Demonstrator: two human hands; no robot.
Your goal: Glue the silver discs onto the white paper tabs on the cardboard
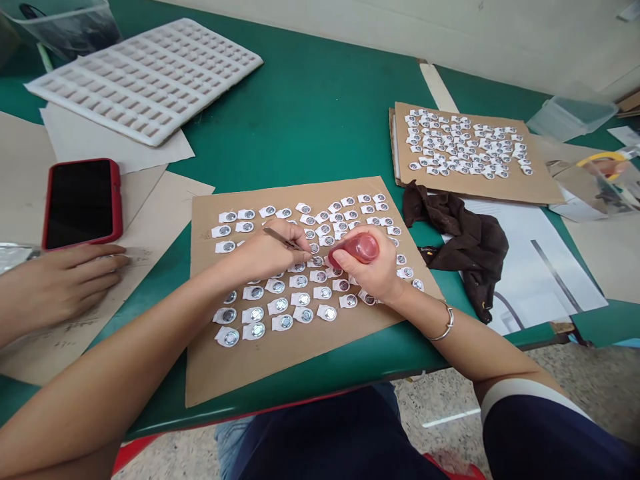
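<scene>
Your left hand [273, 253] is pinching a thin metal pick [281, 239] between closed fingers, its tip angling down among the small round parts on white tabs [280, 305], probably to steady one of them (the contact point is hidden). Your right hand [373, 263] is wrapping tight around a small red squeeze bottle [356, 248], which is tilting toward the same spot. The parts are lying in rows on the cardboard sheet [240, 360] in front of you. A co-worker's hand [60, 283] is resting near a red phone [83, 202].
</scene>
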